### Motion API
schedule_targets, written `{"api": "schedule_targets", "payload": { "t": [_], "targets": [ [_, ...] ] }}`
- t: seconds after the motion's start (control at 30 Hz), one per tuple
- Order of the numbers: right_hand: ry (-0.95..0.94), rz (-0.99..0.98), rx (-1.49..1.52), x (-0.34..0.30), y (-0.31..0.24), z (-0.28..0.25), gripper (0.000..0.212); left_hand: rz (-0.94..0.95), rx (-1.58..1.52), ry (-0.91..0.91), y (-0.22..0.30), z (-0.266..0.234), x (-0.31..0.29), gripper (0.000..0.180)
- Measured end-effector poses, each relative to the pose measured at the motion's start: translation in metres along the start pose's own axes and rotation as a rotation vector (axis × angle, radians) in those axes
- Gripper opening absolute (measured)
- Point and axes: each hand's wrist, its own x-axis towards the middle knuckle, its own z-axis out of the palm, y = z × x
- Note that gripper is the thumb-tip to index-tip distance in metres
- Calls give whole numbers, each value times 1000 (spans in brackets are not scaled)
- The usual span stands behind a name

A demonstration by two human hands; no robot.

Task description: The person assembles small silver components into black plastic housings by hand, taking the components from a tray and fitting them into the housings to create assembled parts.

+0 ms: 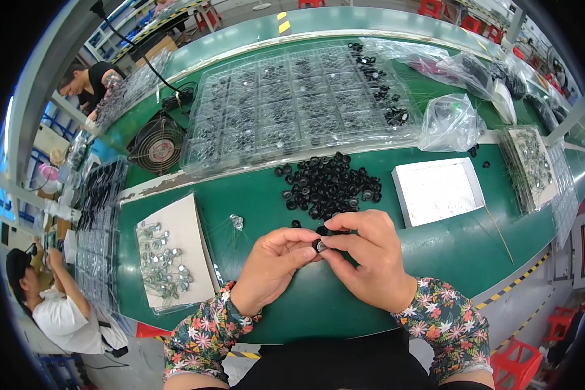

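In front of me, above the green table, my left hand [273,265] pinches a small round black cap [318,246] with a silvery disc at its face. My right hand [370,260] holds the same cap from the other side, thumb and fingers closed on it; the fingertips partly hide it. Just beyond my hands lies a heap of black caps [328,185]. A few loose silver discs with thin wires [236,222] rest to the left. More silver wired discs [169,260] are spread on a pale card [198,240] at the left.
An open white box [439,188] and a thin stick [500,237] lie at right. Behind the heap stand clear compartment trays [292,97] with small parts, a black fan [159,148] and a plastic bag [452,123]. Two people [68,315] work at left.
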Motion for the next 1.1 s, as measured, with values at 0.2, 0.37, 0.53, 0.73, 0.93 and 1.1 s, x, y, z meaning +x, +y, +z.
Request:
{"api": "schedule_targets", "payload": {
  "t": [0.2,0.37,0.53,0.73,0.93,1.1],
  "targets": [
    [-7,14,9,-1,1,-1,20,0,0,5,-2,-1,1,22],
    [-39,67,31,-3,1,-1,24,16,74,10,0,0,0,20],
    [-43,47,37,-1,0,-3,20,21,96,16,1,2,1,20],
    [-67,-13,-42,2,-2,-4,21,15,202,61,4,5,1,20],
    [-94,-88,-139,1,-6,-4,18,17,264,83,7,7,-1,21],
    [-82,-164,-202,0,-5,-1,16,-41,178,72,7,2,-2,21]
  ]
}}
